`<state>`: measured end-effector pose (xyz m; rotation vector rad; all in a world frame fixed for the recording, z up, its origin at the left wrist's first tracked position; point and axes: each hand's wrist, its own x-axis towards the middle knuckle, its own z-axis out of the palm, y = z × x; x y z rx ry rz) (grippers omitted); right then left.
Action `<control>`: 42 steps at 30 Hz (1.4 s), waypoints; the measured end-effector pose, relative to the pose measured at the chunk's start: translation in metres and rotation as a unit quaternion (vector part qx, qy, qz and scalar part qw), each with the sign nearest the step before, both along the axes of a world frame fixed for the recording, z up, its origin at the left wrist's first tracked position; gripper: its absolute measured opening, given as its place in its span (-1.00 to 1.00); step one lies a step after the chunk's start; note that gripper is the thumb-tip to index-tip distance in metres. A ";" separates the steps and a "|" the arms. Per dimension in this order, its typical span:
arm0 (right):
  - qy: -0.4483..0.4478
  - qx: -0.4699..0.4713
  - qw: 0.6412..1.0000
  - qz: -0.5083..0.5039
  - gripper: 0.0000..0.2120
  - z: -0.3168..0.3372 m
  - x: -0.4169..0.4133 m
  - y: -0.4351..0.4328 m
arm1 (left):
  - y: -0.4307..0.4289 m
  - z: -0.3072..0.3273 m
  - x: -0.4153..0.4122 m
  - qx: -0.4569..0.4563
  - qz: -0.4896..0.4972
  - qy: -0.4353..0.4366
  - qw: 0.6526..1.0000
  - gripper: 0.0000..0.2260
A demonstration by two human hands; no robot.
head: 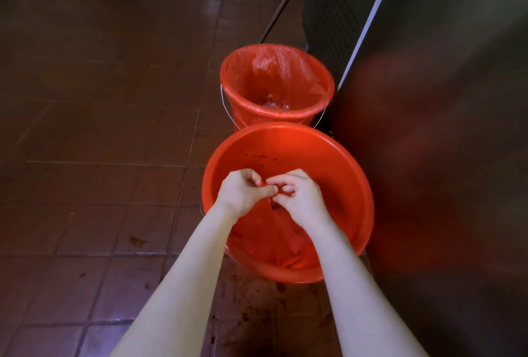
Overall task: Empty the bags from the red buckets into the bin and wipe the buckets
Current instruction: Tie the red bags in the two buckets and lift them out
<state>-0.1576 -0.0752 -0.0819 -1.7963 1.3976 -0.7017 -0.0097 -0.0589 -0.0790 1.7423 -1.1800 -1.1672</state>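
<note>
The thin red plastic bag [265,230] sat inside the nearer round red plastic bucket [343,156], pulled free of the rim and gathered into a crumpled neck at the middle; dark specks dotted the bucket's bare far wall. Both hands met over that neck; the left hand [243,193] had its fingers [257,180] curled in and pinched the bunched film, and the right hand [300,199] did likewise with its fingers [284,183] bent tight against the left's, though motion blur made it hard to tell whether a knot was there. Just beyond stood a second red bucket [245,120] with a wire handle [225,105], its translucent red liner [274,70] folded over the rim. Both buckets rested on the brown tiled floor [100,128], beside a steel cabinet [443,128].
</note>
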 end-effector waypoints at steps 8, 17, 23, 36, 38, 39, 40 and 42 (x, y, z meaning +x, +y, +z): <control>-0.003 0.062 0.998 -0.012 -0.86 0.001 0.000 -0.002 | 0.003 0.001 0.008 -0.063 -0.045 0.007 0.997 -0.78; -0.102 0.094 0.990 0.026 -0.66 0.004 -0.005 -0.001 | 0.001 0.003 -0.002 0.012 0.063 0.161 0.985 -0.84; -0.190 0.058 0.976 -0.089 -0.96 -0.001 -0.010 -0.008 | 0.001 0.008 0.000 0.041 0.049 0.208 0.976 -0.87; -0.291 0.243 0.911 -0.160 -0.88 0.004 -0.068 0.001 | -0.015 -0.008 0.006 0.022 0.230 0.099 0.968 -0.90; -0.309 0.225 0.904 -0.194 -0.87 0.006 -0.069 -0.002 | -0.013 -0.004 0.000 -0.026 0.196 0.112 0.974 -0.88; -0.333 0.205 0.898 -0.202 -0.86 0.010 -0.066 -0.005 | -0.014 0.001 -0.004 -0.048 0.170 0.133 0.975 -0.86; -0.356 0.184 0.895 -0.195 -0.84 0.013 -0.060 -0.006 | -0.015 0.007 -0.007 -0.067 0.137 0.151 0.977 -0.85; -0.376 0.154 0.902 -0.145 -0.83 0.019 -0.043 -0.006 | -0.014 0.016 -0.014 -0.087 0.070 0.183 0.977 -0.83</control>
